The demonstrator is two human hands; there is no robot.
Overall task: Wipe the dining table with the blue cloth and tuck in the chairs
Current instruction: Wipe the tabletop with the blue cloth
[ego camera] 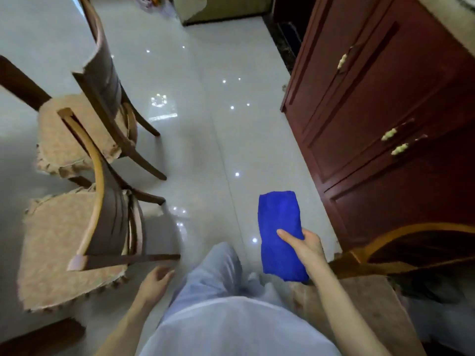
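Note:
My right hand (304, 246) grips a folded blue cloth (280, 227), thumb on top, holding it out over the shiny floor. My left hand (156, 280) hangs low with loosely curled fingers and holds nothing, just below the back rail of the nearest chair (102, 227). That wooden chair has a beige cushion and stands at the left. A second matching chair (90, 111) stands beyond it. The pale dining table (38, 29) lies at the far left, its surface only partly in view.
A dark red wooden cabinet (385, 111) with pale handles lines the right side. A third chair (411, 242) with a curved back and beige cushion is at the lower right. Glossy white floor tiles (205, 124) run between chairs and cabinet.

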